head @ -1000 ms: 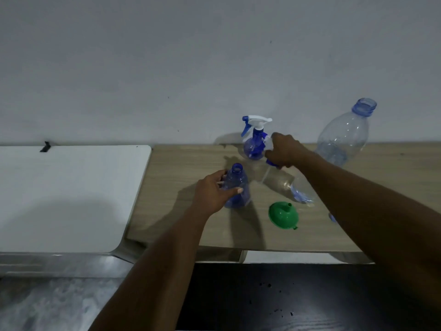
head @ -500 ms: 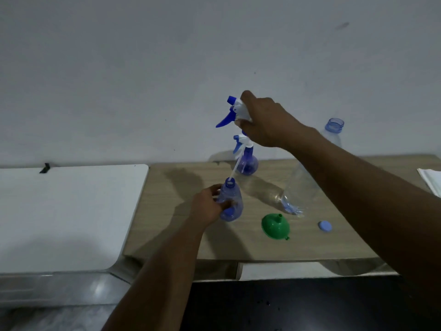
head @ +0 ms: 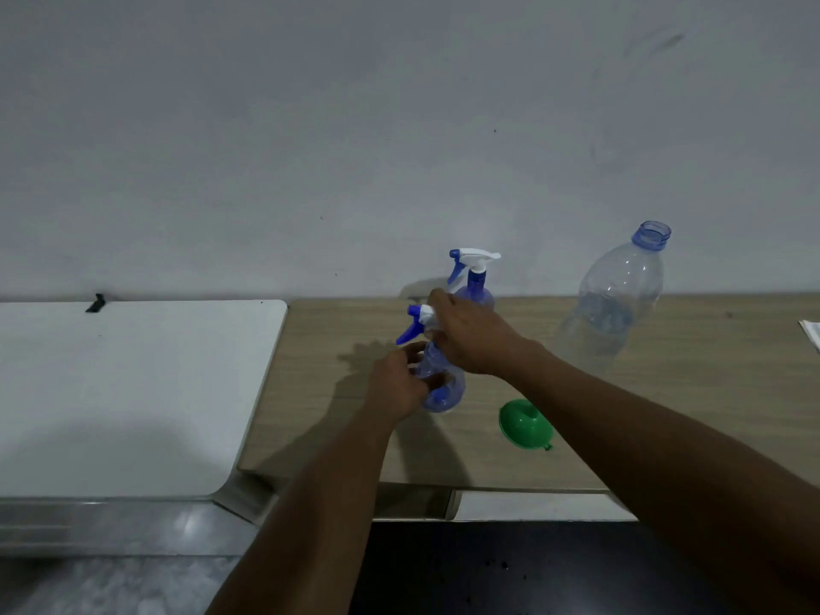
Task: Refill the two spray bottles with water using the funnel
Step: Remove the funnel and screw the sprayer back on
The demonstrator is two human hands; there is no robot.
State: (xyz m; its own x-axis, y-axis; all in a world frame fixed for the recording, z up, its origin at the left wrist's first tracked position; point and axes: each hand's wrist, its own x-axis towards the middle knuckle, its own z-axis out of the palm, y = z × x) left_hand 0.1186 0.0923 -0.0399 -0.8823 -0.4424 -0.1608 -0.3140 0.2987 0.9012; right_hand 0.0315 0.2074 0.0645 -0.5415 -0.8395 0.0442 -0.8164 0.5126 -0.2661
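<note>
The small translucent blue spray bottle (head: 447, 389) stands near the middle of the light wooden table (head: 665, 415), the left hand (head: 399, 383) curled round its round body while the right hand (head: 470, 339) pinches the white and blue trigger head (head: 419, 324) at its neck. A second, matching spray bottle (head: 475, 281) stands at the back edge just behind, the green plastic funnel (head: 526, 423) lies near the front edge, and a large clear open water bottle (head: 616, 304) stands toward the back right.
</note>
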